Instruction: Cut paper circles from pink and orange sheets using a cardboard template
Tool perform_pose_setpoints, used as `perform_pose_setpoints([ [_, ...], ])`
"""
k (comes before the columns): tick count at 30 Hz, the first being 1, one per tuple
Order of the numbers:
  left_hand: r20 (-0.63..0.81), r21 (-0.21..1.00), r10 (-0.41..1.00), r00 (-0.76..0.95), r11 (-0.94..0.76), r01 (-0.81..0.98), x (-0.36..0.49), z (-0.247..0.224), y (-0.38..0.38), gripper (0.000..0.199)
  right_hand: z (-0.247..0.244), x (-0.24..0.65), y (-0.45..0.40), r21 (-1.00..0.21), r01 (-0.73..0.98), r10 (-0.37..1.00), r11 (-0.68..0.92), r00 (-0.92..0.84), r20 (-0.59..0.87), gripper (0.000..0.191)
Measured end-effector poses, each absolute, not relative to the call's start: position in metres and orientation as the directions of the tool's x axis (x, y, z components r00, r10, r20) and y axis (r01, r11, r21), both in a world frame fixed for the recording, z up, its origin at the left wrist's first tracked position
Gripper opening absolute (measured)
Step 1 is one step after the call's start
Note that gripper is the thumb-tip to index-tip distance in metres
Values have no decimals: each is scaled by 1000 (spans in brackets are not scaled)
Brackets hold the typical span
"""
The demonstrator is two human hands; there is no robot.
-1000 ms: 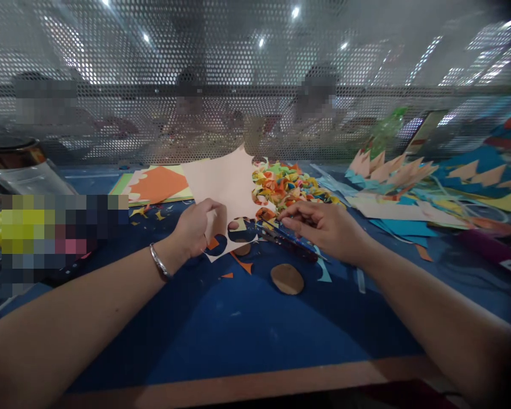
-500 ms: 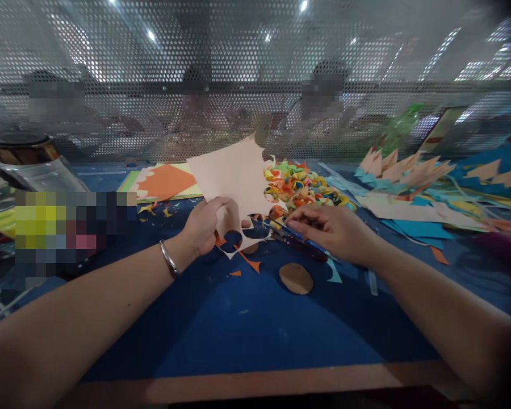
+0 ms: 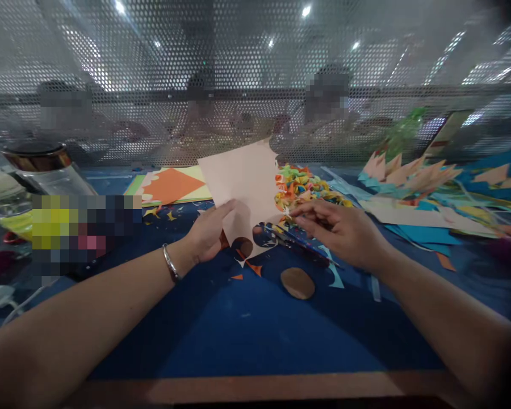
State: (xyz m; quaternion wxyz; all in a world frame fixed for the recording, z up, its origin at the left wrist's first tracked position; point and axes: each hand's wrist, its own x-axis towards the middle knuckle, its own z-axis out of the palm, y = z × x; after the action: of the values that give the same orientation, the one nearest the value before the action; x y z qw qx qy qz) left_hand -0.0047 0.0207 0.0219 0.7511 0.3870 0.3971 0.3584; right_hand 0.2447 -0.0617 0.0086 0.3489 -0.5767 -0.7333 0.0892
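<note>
A pale pink sheet of paper (image 3: 251,184) is gripped near its lower left edge by my left hand (image 3: 208,234). Round bites are cut from its right side and bottom. To its right my right hand (image 3: 340,232) hovers with fingers loosely apart, fingertips beside a small pale scrap (image 3: 287,212); no tool shows in it. Under that hand, slim blue and dark tools (image 3: 309,245), like pens or scissors, lie on the blue table; their exact kind is blurred. A brown round disc (image 3: 297,283) lies closer to me.
Behind the sheet is a heap of colourful curled paper bits (image 3: 306,187). Coloured sheets (image 3: 176,184) are stacked at left, near a lidded clear jar (image 3: 46,167). Spiky paper pieces (image 3: 413,173) stand at right. A perforated metal screen (image 3: 247,62) rises behind; people show beyond it.
The whole view has shifted slightly right and down. My left hand keeps hold of the pink sheet, which is tilted a little differently. My right hand's fingers have spread slightly.
</note>
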Motion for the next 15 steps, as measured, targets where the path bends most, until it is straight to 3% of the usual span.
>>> perform_pose_setpoints([
  [6,-288,854,811,510,459,-247,-6,14,24,45,6,234,-67,-619,721,950,311,-255,180,40],
  [10,-216,859,814,539,421,-292,-6,8,26,50,12,222,-72,-565,771,933,294,-360,-6,40],
  [15,-186,851,813,552,414,-323,-6,7,26,47,21,214,-77,-483,837,927,258,-355,-121,38],
])
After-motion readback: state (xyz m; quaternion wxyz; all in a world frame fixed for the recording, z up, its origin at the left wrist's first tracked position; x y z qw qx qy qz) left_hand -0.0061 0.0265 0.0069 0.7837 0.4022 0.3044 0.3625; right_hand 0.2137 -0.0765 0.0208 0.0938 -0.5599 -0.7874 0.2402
